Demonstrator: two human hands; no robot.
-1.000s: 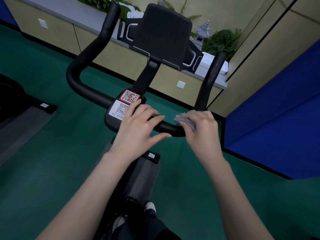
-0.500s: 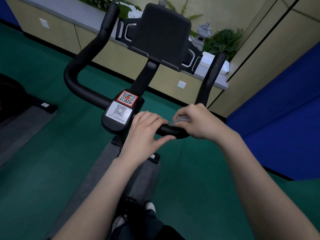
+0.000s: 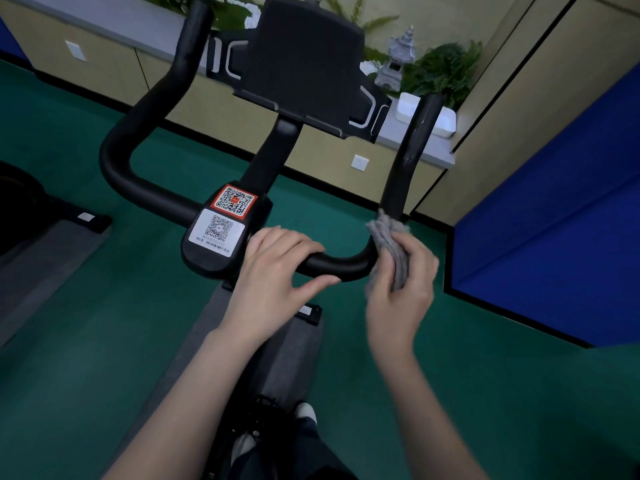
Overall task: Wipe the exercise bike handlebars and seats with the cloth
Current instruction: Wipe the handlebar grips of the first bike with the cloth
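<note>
The black handlebars (image 3: 116,157) of the exercise bike fill the middle of the frame. A dark screen holder (image 3: 304,60) stands on a stem above two code stickers (image 3: 216,230) on the centre block. The left hand (image 3: 277,275) grips the cross part of the bar just right of that block, fingers curled over the top and thumb reaching underneath. Right of centre, the right hand (image 3: 403,289) holds a bunched grey cloth (image 3: 389,244), fingers wrapped round it. It presses the cloth against the bar's right-hand bend, where the bar turns upward. Below lie a green floor (image 3: 86,341) and a grey mat (image 3: 291,348). Along the top runs a counter (image 3: 114,15) with ferns (image 3: 446,71), a small stone pagoda (image 3: 398,60) and a white box (image 3: 446,121). A blue panel (image 3: 554,220) stands at the right edge.
</note>
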